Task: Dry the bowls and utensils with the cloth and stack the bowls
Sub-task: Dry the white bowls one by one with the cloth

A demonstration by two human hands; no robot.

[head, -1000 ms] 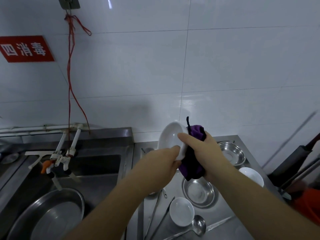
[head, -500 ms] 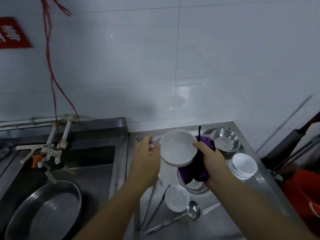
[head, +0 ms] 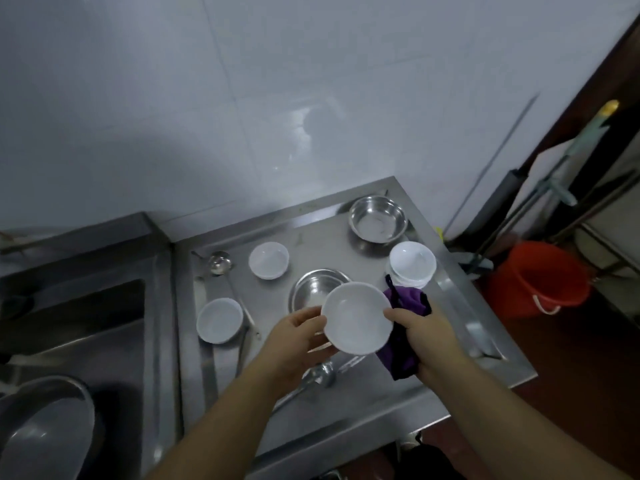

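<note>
Over steel counter [head: 346, 403], white bowl [head: 356, 318] between both hands.

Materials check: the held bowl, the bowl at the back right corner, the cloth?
Held white bowl: smooth, glossy white, looks like ceramic or melamine; cannot tell which. Back right bowl: metal, likely stainless steel, mirror-like reflections inside. Purple cloth: soft fabric, matte, folds and droops in the right hand. The left hand holds the white bowl's other side.
</note>
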